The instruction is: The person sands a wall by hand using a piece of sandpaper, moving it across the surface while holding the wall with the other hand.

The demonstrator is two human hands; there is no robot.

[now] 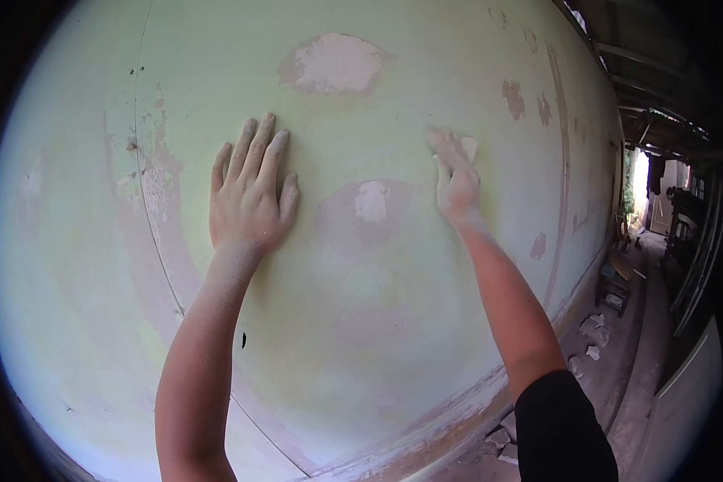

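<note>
A pale green wall [361,273] fills most of the view, with worn patches and bare spots. My left hand [253,193] lies flat against it, fingers spread, coated in whitish dust and holding nothing. To the right, my right hand [458,177] presses a piece of sandpaper [469,147] to the surface. Motion smears its fingers, and only a pale corner of the sheet shows beside them. Between the hands is a small white filler patch [372,201]. Above them sits a larger whitish patch [339,63] with a brownish edge.
A thin dark crack [154,233] runs down the wall left of my left hand. Broken rubble [593,331] lies along the wall's foot at right. Farther down the passage stands a small stool-like object [613,289]. A pale panel [683,402] leans at lower right.
</note>
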